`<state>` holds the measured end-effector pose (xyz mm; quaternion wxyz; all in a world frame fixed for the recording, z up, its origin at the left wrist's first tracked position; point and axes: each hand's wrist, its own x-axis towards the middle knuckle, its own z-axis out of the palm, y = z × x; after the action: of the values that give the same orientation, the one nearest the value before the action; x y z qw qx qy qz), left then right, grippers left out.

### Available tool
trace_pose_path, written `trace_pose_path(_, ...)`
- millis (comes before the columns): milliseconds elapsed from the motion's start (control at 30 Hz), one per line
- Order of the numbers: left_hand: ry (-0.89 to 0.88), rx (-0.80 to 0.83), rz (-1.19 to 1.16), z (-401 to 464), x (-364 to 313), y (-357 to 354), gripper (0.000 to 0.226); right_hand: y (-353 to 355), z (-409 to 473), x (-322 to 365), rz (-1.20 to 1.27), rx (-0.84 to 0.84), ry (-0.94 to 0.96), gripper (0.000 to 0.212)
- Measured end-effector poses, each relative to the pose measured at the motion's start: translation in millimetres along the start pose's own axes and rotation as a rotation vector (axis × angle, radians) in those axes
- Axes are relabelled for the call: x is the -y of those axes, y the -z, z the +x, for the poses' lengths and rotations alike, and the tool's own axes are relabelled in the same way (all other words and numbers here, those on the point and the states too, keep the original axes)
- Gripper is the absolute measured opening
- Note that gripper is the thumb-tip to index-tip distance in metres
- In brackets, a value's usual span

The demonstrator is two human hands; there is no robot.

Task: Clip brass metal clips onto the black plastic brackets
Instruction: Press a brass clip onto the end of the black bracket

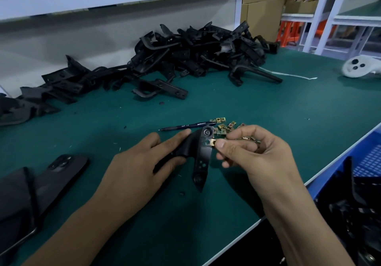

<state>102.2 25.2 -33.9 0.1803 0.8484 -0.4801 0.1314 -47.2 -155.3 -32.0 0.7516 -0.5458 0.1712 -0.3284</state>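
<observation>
Left hand (pixel 142 162) fingers grip the black bracket (pixel 201 152); right hand (pixel 253 152) fingers pinch a brass clip (pixel 212 142) against its edge.

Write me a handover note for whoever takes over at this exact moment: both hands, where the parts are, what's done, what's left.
Left hand: grips the black bracket just above the green mat.
Right hand: fingers pinch a brass clip against the bracket's edge; whether it is fully seated cannot be told.
Loose clips lie just behind the hands, beside a pen.
Bracket pile sits at the back of the mat; black parts also fill the blue crate at the right.
Left: seat this clip, then work through the pile.
</observation>
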Motion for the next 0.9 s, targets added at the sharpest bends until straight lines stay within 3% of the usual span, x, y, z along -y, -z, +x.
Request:
trace_pose_path(233,0.000,-0.046,0.138,-1,-10,0,0.054,-5,0,-8,-0.091,-0.041,0.040,0.021)
trace_pose_path(433,0.172,-0.132,-0.264,0,3,-2,0.045,-5,0,-6,-0.189,0.027,0.169,0.008)
trace_pose_path(500,0.237,-0.194,-0.379,2,11,0,0.032,10,4,-3,-0.354,-0.126,0.272,0.010)
trace_pose_path(567,0.278,-0.182,-0.396,1,16,4,0.025,28,8,-1,-0.709,-0.216,0.383,0.013)
trace_pose_path(700,0.292,-0.173,-0.342,-2,24,1,0.038,27,11,-12,-1.272,-0.069,0.508,0.020)
trace_pose_path(767,0.298,-0.168,-0.335,-1,25,-1,0.037,22,10,-14,-1.414,-0.038,0.525,0.023)
trace_pose_path(900,0.309,-0.150,-0.306,-2,26,-2,0.040,23,11,-13,-1.470,-0.021,0.508,0.025)
